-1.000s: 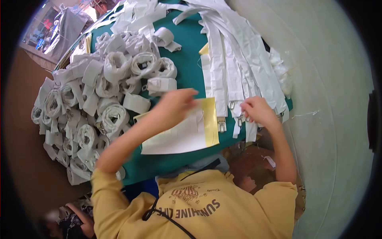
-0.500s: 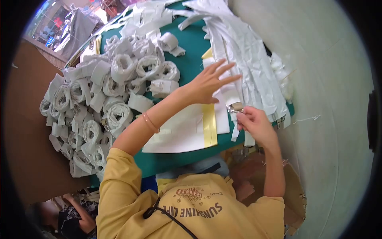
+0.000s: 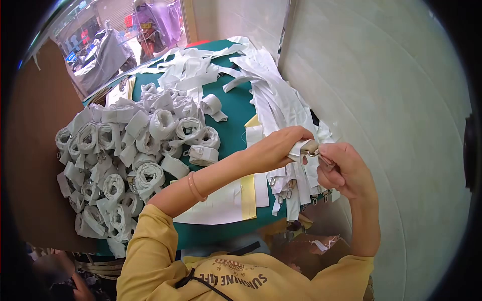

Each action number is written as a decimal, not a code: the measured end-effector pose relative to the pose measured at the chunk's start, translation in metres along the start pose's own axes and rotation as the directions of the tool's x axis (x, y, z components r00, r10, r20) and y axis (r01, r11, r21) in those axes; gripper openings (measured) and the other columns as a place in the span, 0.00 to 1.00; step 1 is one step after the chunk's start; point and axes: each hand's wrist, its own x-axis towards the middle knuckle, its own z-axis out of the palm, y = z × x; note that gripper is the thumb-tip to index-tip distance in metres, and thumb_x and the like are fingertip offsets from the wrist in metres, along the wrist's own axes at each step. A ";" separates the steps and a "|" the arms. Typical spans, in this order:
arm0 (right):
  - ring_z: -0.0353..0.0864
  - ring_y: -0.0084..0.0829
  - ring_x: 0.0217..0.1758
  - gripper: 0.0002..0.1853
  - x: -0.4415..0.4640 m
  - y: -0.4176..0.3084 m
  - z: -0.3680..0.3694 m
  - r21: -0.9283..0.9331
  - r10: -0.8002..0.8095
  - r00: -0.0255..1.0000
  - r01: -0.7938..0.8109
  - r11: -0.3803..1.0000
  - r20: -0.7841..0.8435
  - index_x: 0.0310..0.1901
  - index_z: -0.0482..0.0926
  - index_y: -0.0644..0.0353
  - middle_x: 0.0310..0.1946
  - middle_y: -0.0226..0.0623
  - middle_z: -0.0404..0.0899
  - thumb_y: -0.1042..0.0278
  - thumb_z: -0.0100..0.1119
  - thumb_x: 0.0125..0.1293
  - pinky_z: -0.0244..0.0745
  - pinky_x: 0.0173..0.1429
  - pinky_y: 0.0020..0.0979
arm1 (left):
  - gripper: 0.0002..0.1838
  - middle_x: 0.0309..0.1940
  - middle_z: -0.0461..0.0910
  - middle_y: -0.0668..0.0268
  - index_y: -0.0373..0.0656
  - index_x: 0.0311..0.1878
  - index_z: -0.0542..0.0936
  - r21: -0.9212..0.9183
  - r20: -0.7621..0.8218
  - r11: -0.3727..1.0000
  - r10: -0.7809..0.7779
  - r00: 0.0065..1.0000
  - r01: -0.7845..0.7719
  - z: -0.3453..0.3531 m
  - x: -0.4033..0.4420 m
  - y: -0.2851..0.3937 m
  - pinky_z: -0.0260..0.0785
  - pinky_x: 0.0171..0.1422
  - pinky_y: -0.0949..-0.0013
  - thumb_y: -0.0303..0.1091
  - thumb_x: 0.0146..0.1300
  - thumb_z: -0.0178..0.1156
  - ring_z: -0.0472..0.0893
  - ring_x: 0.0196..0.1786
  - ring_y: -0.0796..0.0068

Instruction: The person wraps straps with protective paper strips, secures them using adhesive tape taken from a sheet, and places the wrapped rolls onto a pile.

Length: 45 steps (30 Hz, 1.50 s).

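Observation:
My left hand is closed on a white strap, its fingers bent over the end beside the metal fitting. Facing it, my right hand pinches the metal clasp at that end; a small beige piece shows between the two hands. Both hands are raised over the right edge of the green table. Beneath them hang many loose white straps, several with metal hooks at their ends. My right fingertips partly hide the clasp.
Rolled white straps are heaped on the table's left side. White sheets with a yellow strip lie near my body. A pale wall stands close on the right, a brown panel at the left. Another person's arm shows lower left.
My left hand, spread open before, has moved right and closed on the strap. My right hand has lifted the strap end with its clasp off the pile. The view has shifted.

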 end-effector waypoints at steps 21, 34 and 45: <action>0.78 0.40 0.39 0.20 0.096 0.030 0.106 -0.816 -0.899 0.261 0.557 -0.157 0.351 0.44 0.78 0.60 0.34 0.38 0.79 0.86 0.60 0.48 0.69 0.48 0.36 | 0.18 0.29 0.71 0.64 0.39 0.37 0.73 0.733 -0.484 0.618 0.182 0.856 0.283 -0.100 -0.120 0.168 0.67 0.30 0.70 0.37 0.48 0.69 0.73 0.27 0.69; 0.82 0.32 0.42 0.06 0.052 0.017 0.141 -0.554 -0.975 0.220 0.817 0.163 0.038 0.39 0.78 0.60 0.40 0.40 0.82 0.76 0.61 0.61 0.76 0.46 0.30 | 0.13 0.34 0.75 0.66 0.44 0.46 0.83 0.761 -0.308 0.647 0.287 0.907 0.054 -0.139 -0.064 0.185 0.66 0.32 0.71 0.28 0.56 0.64 0.72 0.34 0.70; 0.80 0.28 0.42 0.04 0.023 0.001 0.162 -0.423 -0.985 0.170 0.895 0.142 0.031 0.37 0.78 0.64 0.41 0.41 0.81 0.76 0.60 0.62 0.74 0.44 0.23 | 0.17 0.53 0.72 0.63 0.47 0.53 0.81 0.829 -0.276 0.553 0.263 0.924 0.090 -0.132 -0.071 0.207 0.63 0.49 0.66 0.33 0.60 0.58 0.67 0.49 0.66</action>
